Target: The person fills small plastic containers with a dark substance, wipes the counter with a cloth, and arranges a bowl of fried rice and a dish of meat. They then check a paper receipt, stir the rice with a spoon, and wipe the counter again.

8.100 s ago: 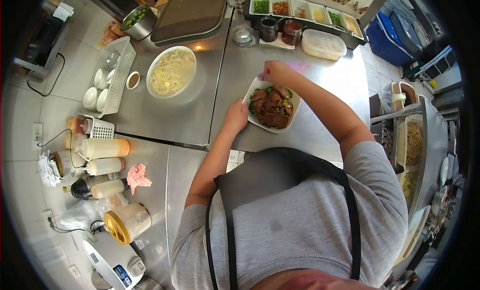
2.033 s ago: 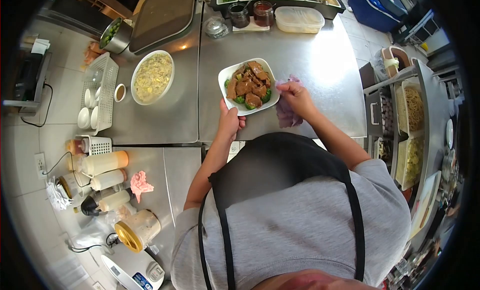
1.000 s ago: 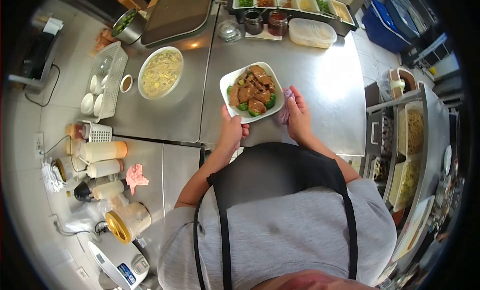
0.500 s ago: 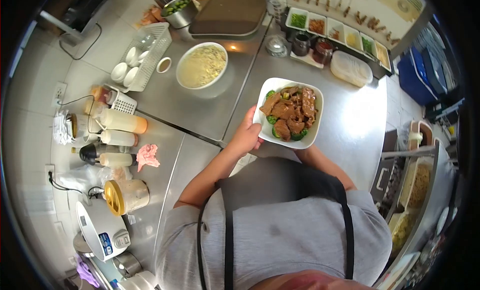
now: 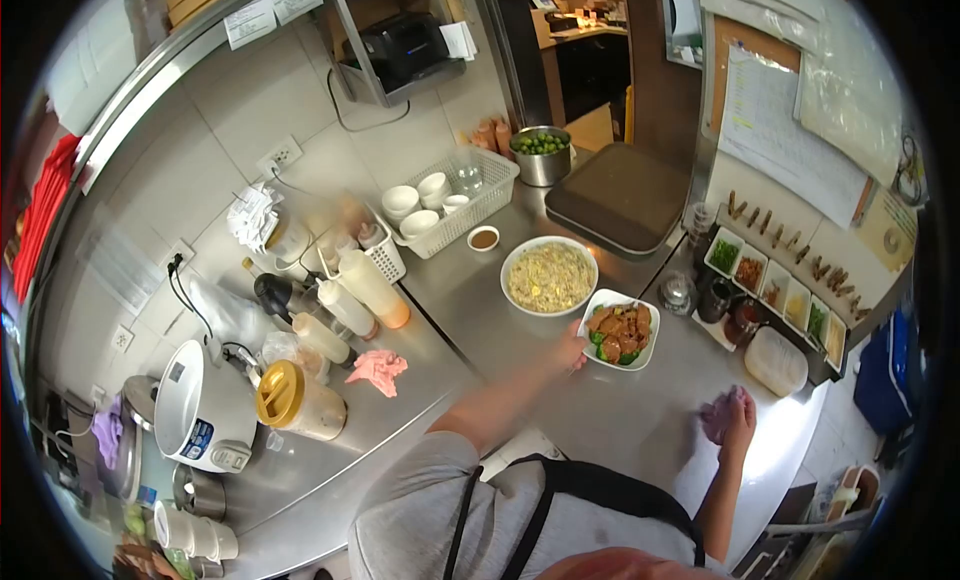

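Observation:
My left hand (image 5: 573, 350) reaches forward, its fingers closed on the left edge of a white square bowl (image 5: 648, 356) of sliced brown meat and green broccoli. That bowl is at the steel counter, right beside a larger round white bowl of fried rice (image 5: 549, 275). Off to the right, my right hand (image 5: 741, 420) is closed around a crumpled purple cloth (image 5: 715, 418) over the counter. A small dish of brown sauce (image 5: 483, 239) stands left of the rice bowl.
At the back are a tray (image 5: 625, 195), a pot of green limes (image 5: 541, 160) and a white basket (image 5: 465, 220) with cups. A garnish rack (image 5: 838, 352) and a plastic tub (image 5: 776, 362) stand right. Squeeze bottles (image 5: 375, 285), a pink cloth (image 5: 378, 371) and a rice cooker (image 5: 205, 410) are left.
The square bowl has moved forward from near my chest to beside the rice bowl. My right hand has left it and now holds the purple cloth at the right. The view has tilted up.

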The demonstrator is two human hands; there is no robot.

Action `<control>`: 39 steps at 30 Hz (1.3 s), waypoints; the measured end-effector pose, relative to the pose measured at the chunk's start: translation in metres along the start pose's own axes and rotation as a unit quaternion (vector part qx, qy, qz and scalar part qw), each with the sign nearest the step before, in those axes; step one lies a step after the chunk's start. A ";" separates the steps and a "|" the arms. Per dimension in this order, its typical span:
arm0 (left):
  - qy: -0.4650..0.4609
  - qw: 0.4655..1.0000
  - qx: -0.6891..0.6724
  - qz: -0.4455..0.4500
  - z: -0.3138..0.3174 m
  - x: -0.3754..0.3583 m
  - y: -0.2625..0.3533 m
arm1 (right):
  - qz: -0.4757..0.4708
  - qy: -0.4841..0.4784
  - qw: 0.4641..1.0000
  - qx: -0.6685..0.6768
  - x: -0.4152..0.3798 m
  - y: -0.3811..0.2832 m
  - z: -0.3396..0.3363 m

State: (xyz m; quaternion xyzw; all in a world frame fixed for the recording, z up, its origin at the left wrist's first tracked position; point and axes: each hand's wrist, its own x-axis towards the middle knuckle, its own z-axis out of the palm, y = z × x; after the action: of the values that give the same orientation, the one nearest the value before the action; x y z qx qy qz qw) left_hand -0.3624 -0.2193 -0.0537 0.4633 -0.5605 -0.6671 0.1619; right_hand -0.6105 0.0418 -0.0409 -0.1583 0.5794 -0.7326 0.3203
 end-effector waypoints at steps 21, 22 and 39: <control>0.105 0.990 -0.091 0.024 -0.005 0.013 -0.021 | -0.368 0.090 0.728 -0.572 0.087 -0.064 0.004; 0.108 0.989 -0.100 0.032 -0.003 0.010 -0.024 | -0.415 0.072 0.741 -0.523 0.109 -0.074 0.012; 0.098 0.977 -0.130 0.141 -0.001 0.003 -0.039 | -0.321 0.140 0.491 -0.798 0.309 -0.135 0.154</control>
State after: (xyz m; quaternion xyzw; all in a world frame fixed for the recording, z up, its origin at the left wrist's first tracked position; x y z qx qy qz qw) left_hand -0.3516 -0.2102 -0.0897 0.4184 -0.5102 -0.6557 0.3671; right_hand -0.7866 -0.2584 0.0874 -0.4163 0.8630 -0.0228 -0.2852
